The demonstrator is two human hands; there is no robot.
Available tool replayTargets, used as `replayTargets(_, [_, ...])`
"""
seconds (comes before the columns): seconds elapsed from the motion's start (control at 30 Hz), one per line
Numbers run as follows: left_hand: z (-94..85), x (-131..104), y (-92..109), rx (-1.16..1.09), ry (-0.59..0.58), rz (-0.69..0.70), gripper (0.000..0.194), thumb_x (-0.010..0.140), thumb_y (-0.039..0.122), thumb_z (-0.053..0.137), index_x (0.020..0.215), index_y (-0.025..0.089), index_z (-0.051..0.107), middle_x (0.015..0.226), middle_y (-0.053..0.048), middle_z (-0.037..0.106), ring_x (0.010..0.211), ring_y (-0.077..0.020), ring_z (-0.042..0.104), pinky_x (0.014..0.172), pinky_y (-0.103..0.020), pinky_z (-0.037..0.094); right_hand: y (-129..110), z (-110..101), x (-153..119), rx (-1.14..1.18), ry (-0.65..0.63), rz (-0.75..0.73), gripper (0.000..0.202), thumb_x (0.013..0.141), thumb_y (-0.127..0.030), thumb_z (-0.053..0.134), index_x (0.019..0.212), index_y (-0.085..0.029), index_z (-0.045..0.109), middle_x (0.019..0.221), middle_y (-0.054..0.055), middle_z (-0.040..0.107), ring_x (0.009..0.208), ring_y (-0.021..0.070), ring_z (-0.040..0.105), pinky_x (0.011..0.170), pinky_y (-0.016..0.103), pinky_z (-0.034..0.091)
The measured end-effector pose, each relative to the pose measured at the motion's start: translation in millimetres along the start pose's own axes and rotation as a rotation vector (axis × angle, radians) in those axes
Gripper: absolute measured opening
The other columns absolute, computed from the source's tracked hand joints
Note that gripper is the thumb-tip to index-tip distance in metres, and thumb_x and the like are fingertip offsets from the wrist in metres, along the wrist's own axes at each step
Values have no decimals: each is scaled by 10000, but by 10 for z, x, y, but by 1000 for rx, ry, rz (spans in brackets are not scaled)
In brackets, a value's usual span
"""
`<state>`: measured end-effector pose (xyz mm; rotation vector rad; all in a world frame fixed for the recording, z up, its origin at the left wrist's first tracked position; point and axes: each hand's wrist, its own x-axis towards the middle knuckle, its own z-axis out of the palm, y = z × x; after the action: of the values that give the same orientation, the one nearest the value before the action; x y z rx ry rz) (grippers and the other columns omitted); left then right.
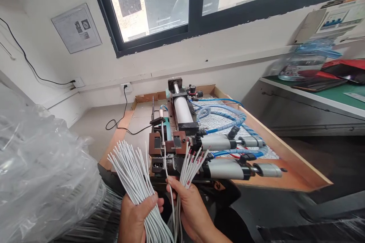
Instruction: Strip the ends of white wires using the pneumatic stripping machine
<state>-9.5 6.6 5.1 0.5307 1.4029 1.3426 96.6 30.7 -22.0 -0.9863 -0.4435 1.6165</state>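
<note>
Single white wire point(165, 163): one, upright, its upper end at the front of the machine, its lower length running down between the two hands.
Right hand point(192, 205): thumb and fingers pinched together on the single white wire; also curled about the smaller wire bundle point(188, 169), white, several tips dark red.
Left hand point(137, 214): fingers wrapped firmly round the larger wire bundle point(129, 171), white, ends fanned upward.
Machine point(182, 110): directly ahead of the hands; one upright-set grey cylinder, two more lying to the right, blue hoses point(232, 115) looped behind these.
Wooden tray point(288, 153): raised rim, beneath the machine, strewn with white scraps.
Clear plastic sheeting point(54, 171): heaped at left, over further wires.
Green-topped table point(321, 93): at right, bearing a large clear bottle point(302, 62).
Wall: framed notice point(76, 28), left of a dark-framed window point(165, 3).
</note>
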Motion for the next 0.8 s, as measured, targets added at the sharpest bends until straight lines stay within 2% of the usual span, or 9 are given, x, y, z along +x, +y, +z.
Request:
replayTargets(0.1, [-6,6,-27,28,-11,36,228,441,178,729,605,123,581,474,0,597,464,-194,588,449,-301,464,-22,32,-11,30,-22,67,249,604,-346,652,542,-118,576,455,-35,453,418,69,366,432,204,306])
replayTargets(0.2, [-23,22,-62,50,-92,51,242,467,173,709,682,111,617,511,-23,623,456,-175,567,449,-287,440,-14,55,-44,28,-229,159,271,594,-376,659,625,-113,597,467,-30,464,419,82,395,433,219,321])
replayTargets(0.27, [-24,26,-66,57,-166,58,282,475,178,698,741,101,644,545,-44,645,487,-179,565,480,-292,437,9,49,-72,-6,-325,139,264,590,-360,672,607,-111,587,448,-31,464,422,82,400,447,220,323])
replayTargets(0.37, [-11,12,-41,36,-221,69,223,452,182,707,654,107,651,539,-40,641,527,-189,570,541,-302,440,52,1,-112,-63,-226,-14,239,601,-336,677,585,-122,572,461,-29,485,454,75,397,476,205,318])
replayTargets(0.43, [-7,2,-27,5,-209,52,171,449,192,710,575,117,622,525,-37,632,531,-198,578,570,-322,447,76,-44,-132,-87,-143,-74,236,632,-350,652,603,-131,568,503,-17,523,483,80,418,490,201,323])
replayTargets(0.6, [-40,30,-54,-56,-128,-8,261,466,218,712,686,136,596,534,-20,627,547,-216,604,574,-339,455,85,-96,-121,-121,-65,-32,241,642,-358,641,642,-127,573,510,-2,547,455,83,425,458,201,310])
replayTargets(0.7, [-42,43,-61,-53,-138,14,255,475,222,711,678,140,582,516,-8,615,499,-191,588,522,-309,448,55,-72,-70,-77,-71,-46,230,647,-335,636,603,-122,563,484,-16,512,424,70,390,435,198,292])
replayTargets(0.8, [-11,17,-32,-22,-76,17,260,461,198,720,670,135,577,532,-11,625,503,-190,594,518,-314,468,19,-38,-17,-25,-67,-28,255,638,-323,636,519,-121,536,447,-32,465,400,59,355,422,197,284])
